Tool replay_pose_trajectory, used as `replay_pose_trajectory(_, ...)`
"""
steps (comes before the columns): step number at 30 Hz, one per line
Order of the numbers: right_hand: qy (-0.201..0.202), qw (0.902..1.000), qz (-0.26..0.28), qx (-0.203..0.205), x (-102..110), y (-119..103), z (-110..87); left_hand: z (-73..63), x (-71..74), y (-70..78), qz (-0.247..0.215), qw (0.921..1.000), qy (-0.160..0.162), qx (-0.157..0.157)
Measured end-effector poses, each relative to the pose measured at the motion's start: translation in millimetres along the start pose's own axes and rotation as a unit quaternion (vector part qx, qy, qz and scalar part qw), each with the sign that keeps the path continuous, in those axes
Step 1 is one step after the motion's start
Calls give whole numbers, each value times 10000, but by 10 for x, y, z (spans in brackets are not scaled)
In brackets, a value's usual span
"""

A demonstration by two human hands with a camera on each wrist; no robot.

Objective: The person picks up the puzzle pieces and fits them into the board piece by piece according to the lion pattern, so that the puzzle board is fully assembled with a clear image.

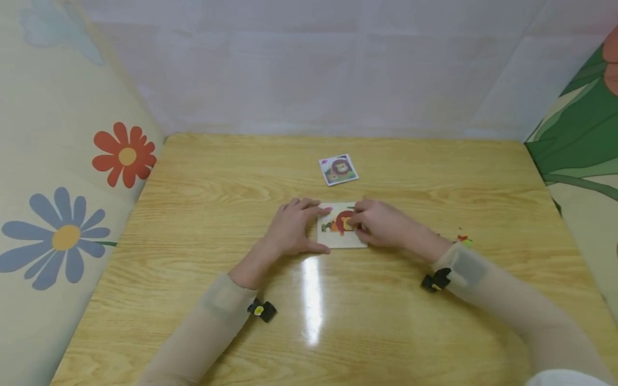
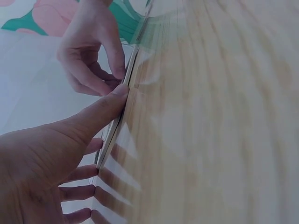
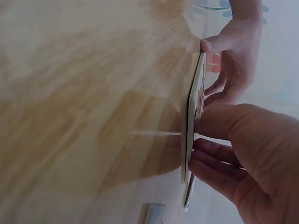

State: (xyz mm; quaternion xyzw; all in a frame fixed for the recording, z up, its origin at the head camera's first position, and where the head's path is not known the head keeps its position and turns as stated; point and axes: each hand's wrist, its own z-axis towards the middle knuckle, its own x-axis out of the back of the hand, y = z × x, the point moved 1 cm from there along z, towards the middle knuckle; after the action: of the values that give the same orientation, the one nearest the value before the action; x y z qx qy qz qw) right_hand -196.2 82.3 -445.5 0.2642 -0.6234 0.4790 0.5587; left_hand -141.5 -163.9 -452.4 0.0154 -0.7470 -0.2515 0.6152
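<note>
A white square picture board (image 1: 343, 242) lies on the table, with a dark red lion's mane (image 1: 341, 216) and orange and green parts on it. My left hand (image 1: 292, 228) holds its left side, thumb at the near corner and index finger across the far one. In the left wrist view, the left thumb (image 2: 105, 105) sits on the board's edge (image 2: 112, 133). From the right, my right hand (image 1: 383, 222) reaches over the board and pinches at the lion's yellow face (image 1: 346, 224). Its curled fingertips mostly hide the small piece there.
Beyond the board lies a square card (image 1: 339, 169) with a lion picture. Several small red, yellow and green pieces (image 1: 463, 239) lie beside the right forearm. A white sheet (image 1: 314, 80) hangs along the table's far edge; flower-painted panels flank both sides.
</note>
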Motion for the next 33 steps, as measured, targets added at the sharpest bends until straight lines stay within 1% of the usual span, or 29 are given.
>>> replay_pose_trajectory(4,119,9993,-277,233,-12,-1,-10,-1,-2,-3,-30,10000,-17,23)
replay_pose_trajectory(6,41,9992,-327,227,3,-7,-14,-7,-2,-3,-41,10000,-25,34)
replay_pose_trajectory(9,-263,9994,-232,55,35,11,-27,-14,-1,1,-38,10000,-23,21)
replay_pose_trajectory(11,-484,9987,-25,-150,72,49,-46,-14,-1,5,-29,10000,-19,9)
replay_pose_trajectory(13,-623,9974,202,-305,125,111,-79,-11,-4,7,-22,10000,-20,8)
replay_pose_trajectory(17,-618,9960,545,-348,276,267,-157,0,-9,5,0,10000,-4,-12)
replay_pose_trajectory(23,-675,9941,659,-541,490,407,-307,-1,15,10,25,10000,50,-63)
replay_pose_trajectory(29,-686,9939,638,-577,562,494,-442,1,29,17,0,10000,12,-41)
replay_pose_trajectory(33,-841,9917,638,-738,568,513,-540,0,12,12,-7,10000,-18,-22)
